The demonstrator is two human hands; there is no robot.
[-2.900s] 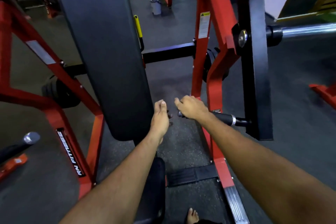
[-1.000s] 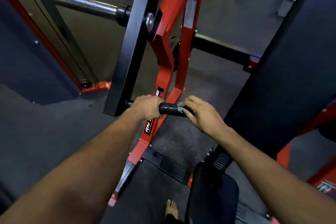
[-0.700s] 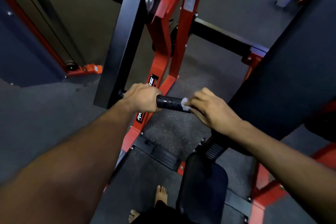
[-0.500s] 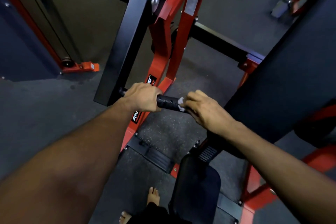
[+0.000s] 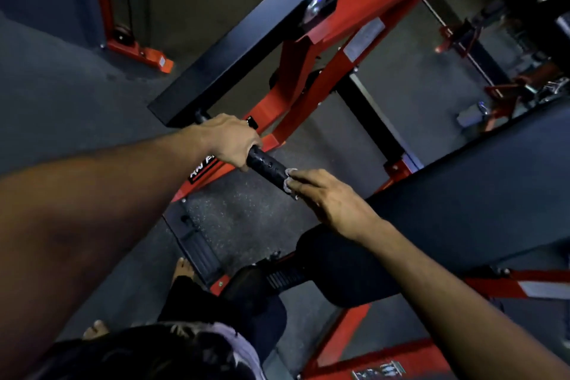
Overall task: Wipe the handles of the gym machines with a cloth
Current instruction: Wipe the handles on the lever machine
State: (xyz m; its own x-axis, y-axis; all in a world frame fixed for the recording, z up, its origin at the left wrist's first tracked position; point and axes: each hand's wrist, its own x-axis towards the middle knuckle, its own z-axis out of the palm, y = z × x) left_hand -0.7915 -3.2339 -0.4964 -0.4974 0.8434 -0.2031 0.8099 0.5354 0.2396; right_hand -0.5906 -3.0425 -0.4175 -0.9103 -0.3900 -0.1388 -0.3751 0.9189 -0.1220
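Observation:
A black rubber handle (image 5: 267, 167) sticks out from the black arm (image 5: 246, 40) of a red gym machine, in the middle of the view. My left hand (image 5: 229, 140) grips the handle at its inner end, next to the arm. My right hand (image 5: 324, 197) holds a small white cloth (image 5: 289, 183) against the handle's free end, fingers curled over it. Most of the cloth is hidden under my fingers.
The red frame (image 5: 296, 92) runs behind the handle. A large black back pad (image 5: 478, 194) fills the right side and a black seat (image 5: 339, 268) lies below my right arm. Bare feet (image 5: 182, 270) stand on the dark rubber floor. More red equipment (image 5: 138, 52) stands at the upper left.
The camera has tilted and rolled, so the machine looks slanted. Both hands stay on the handle; my right hand has kept the cloth at its free end.

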